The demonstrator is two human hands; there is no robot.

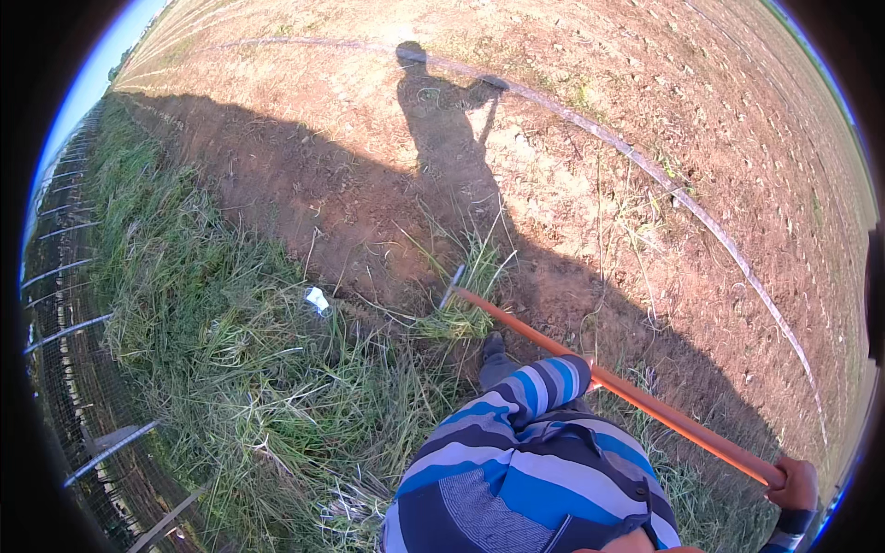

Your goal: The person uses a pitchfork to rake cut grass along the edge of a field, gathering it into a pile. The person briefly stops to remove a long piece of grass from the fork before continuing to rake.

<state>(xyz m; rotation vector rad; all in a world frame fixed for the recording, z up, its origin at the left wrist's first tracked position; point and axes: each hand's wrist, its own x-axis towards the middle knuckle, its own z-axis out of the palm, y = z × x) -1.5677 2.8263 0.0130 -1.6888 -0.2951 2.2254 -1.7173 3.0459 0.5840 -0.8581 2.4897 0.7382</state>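
A long-handled hoe or rake with an orange shaft (657, 406) slants across in front of me. Its narrow metal head (452, 286), seen nearly edge-on, rests at a clump of cut grass (464, 319). At the shaft's near end, my right hand (794, 484) is wrapped around it. My left hand (592, 377) is at the middle of the shaft, almost wholly hidden by its striped sleeve (546, 387). Just below the tool head, a dark shoe (494, 343) shows beside the grass.
Piled cut grass (276, 408) covers the ground to the left, with a white scrap (317, 299) on it. Beyond runs a wire-mesh fence (76, 332) with slanting metal bars. A pale hose or strip (643, 162) curves across bare reddish soil (332, 186). My shadow (442, 124) falls ahead.
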